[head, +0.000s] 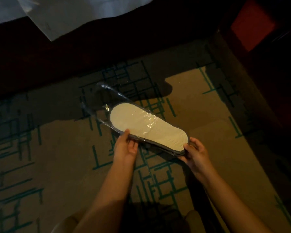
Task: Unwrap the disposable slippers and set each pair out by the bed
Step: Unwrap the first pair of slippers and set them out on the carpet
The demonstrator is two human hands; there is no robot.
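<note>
While the slipper pack was held in the air above the patterned carpet, its pale sole faced up and a dark grey trim ran round its edge. To the left of the pack, a loose end of the clear plastic wrapper was seen to project past the slipper's far end, up and to the left, toward the dark bed base. Crinkled film was also noted across the middle of the sole. The left hand was placed at the pack's near long edge, thumb laid on top of the rim and fingers curled beneath, so that the edge was pinched. At the right end of the pack, the right hand was wrapped round the rounded end, thumb against the trim and fingers underneath. Two stacked edges were visible there. White bedding was recorded above the pack, hanging over the bed base.
</note>
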